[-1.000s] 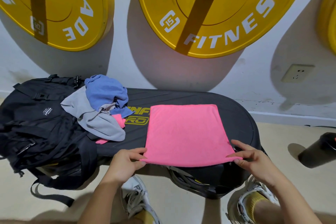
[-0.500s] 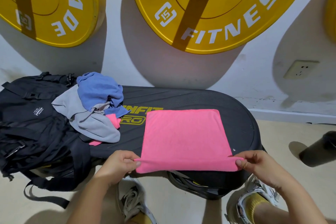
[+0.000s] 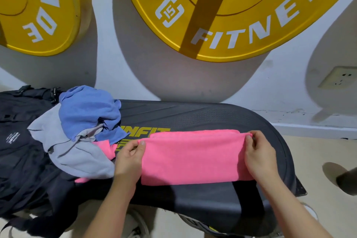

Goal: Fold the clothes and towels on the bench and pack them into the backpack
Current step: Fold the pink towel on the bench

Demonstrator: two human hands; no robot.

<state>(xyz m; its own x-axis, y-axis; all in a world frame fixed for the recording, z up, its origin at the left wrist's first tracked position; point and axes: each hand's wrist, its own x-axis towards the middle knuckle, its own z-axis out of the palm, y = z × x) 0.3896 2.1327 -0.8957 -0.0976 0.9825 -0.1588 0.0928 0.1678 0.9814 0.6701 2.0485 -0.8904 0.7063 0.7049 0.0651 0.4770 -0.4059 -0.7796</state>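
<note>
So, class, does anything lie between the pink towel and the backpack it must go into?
Yes: the heap of clothes lies between the pink towel and the backpack, partly draped over the backpack.

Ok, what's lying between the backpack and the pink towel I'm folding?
Head view: a loose pile, grey garment under a blue cloth, plus a pink scrap beside your left hand on the pink towel.

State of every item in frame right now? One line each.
pink towel: folded over, flat on bench
left hand: pinches towel's left end
right hand: pinches towel's right end
blue cloth: crumpled, atop grey garment
grey garment: unfolded, draped over backpack and bench
backpack: at bench's left end, zip state hidden
</note>
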